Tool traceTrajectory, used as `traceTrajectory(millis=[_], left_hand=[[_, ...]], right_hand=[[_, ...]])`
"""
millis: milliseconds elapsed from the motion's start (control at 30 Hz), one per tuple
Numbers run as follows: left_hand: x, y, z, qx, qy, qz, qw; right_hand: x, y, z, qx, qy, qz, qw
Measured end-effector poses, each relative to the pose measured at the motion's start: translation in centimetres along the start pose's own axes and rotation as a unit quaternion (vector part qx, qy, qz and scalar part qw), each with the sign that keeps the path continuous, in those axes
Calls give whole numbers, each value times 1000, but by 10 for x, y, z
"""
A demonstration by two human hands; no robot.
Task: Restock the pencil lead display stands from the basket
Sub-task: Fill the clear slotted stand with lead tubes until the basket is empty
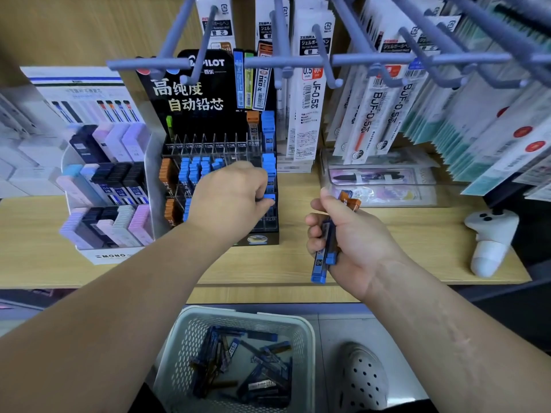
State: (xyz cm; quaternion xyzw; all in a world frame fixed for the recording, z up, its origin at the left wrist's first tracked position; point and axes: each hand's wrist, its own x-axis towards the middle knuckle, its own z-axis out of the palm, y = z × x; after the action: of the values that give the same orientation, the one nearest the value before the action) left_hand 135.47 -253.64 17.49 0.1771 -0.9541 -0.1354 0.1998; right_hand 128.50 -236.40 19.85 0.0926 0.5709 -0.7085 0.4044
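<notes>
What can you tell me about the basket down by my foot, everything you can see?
The basket is a pale grey-white plastic tub, rectangular with rounded corners. It has a smooth rolled rim and walls perforated with small holes. It stands upright on the floor, below the wooden shelf and beside a white shoe. Blue and brown lead cases lie jumbled across its bottom, far from filling it.

- Left hand [229, 198] stretched forward, knuckles up, fingertips pinching a blue lead case [269, 198].
- Right hand [348, 236] palm turned inward, fingers curled round a bunch of cases [321, 263].
</notes>
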Motion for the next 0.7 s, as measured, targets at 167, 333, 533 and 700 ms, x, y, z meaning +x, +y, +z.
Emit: traceTrajectory(millis=[167,333,533,700], left_hand=[[0,2,-8,6,-26,-19,999],[-10,18,-26,-180,-74,-56,979],[-33,39,-35,-420,-289,-195,838],[-39,42,-37,-468,-263,-245,807]], right_hand=[[0,-4,1,73,-39,18,996],[6,-7,6,139,-48,-10,989],[7,-7,17,179,-35,-34,983],[3,-3,25,143,-27,-45,988]])
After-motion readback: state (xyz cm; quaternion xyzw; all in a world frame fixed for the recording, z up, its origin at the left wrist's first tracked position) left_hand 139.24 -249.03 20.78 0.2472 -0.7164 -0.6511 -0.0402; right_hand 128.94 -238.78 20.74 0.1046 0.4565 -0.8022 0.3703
